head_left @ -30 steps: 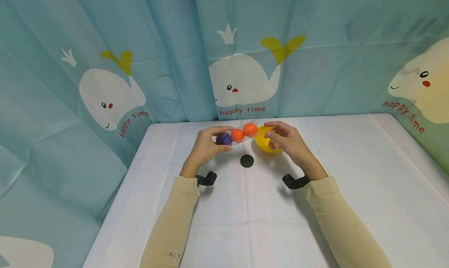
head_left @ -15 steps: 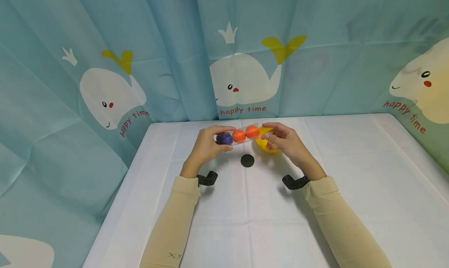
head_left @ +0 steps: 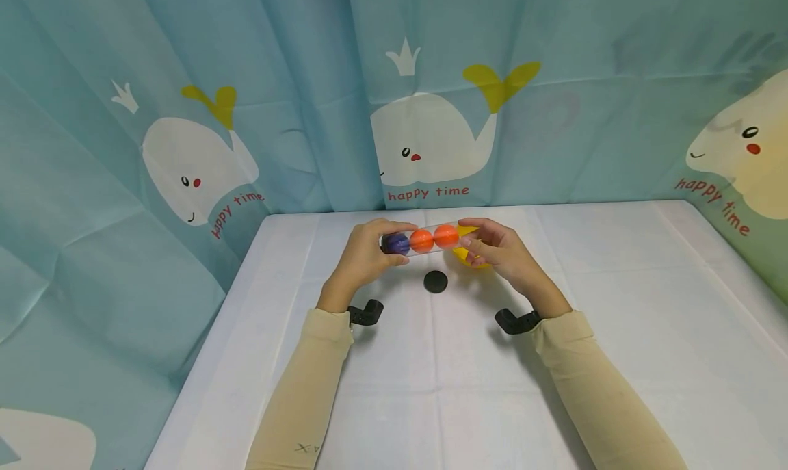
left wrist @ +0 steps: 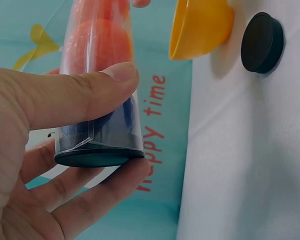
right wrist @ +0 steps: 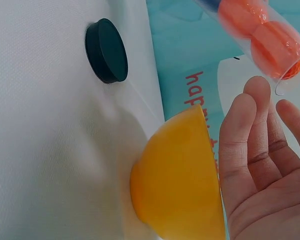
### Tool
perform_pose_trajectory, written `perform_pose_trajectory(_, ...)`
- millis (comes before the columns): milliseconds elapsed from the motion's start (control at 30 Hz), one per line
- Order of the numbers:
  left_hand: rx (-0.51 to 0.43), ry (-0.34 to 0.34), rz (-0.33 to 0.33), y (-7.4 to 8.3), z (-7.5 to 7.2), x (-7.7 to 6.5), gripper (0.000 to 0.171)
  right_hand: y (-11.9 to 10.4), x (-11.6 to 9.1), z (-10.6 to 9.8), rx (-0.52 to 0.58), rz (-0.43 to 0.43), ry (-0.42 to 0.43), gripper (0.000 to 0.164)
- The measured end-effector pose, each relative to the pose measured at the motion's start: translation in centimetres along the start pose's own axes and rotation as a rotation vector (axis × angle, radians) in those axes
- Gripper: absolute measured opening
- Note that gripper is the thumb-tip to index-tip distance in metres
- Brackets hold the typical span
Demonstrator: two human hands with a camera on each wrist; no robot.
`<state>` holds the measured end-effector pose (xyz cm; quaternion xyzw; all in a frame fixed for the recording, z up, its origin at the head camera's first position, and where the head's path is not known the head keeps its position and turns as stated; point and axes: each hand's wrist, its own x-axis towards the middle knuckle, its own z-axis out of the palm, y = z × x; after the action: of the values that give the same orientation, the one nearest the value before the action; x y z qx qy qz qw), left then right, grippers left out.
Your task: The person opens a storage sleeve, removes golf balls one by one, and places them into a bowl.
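Observation:
My left hand (head_left: 363, 254) grips a clear plastic tube (left wrist: 97, 117) by its capped end, thumb across the wall. A black cap (left wrist: 100, 156) closes that end. Inside are a dark blue ball (head_left: 398, 243) and two orange balls (head_left: 422, 241), in a row. The tube is held above the table, lying almost level. My right hand (head_left: 501, 247) is at the tube's uncapped end, index and thumb tips right at the rim, the other fingers spread loosely below it in the right wrist view. A yellow bowl (right wrist: 180, 180) stands beside and partly behind this hand.
A loose black cap (head_left: 436, 282) lies on the white table (head_left: 394, 415) in front of the tube. Past the table's far edge hangs a blue curtain (head_left: 308, 80) printed with whales. Each wrist wears a black camera mount (head_left: 366, 312).
The tube has turned nearer to level, its uncapped end coming down and right to my right fingertips. It now covers more of the bowl. The right hand has shifted only slightly.

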<state>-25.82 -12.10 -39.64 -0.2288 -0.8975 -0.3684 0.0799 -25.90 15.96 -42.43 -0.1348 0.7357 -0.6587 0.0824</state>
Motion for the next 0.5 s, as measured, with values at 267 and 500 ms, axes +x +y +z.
perform_pose_trajectory(267, 0.022, -0.006, -0.021, 0.32, -0.22, -0.05, 0.055, 0.12, -0.03, -0.15, -0.04, 0.015, -0.011, 0.047)
perform_pose_trajectory(500, 0.068, -0.007, -0.021, 0.67, -0.6, -0.1, 0.054, 0.18, -0.07, 0.03, -0.024, -0.033, -0.019, 0.046)
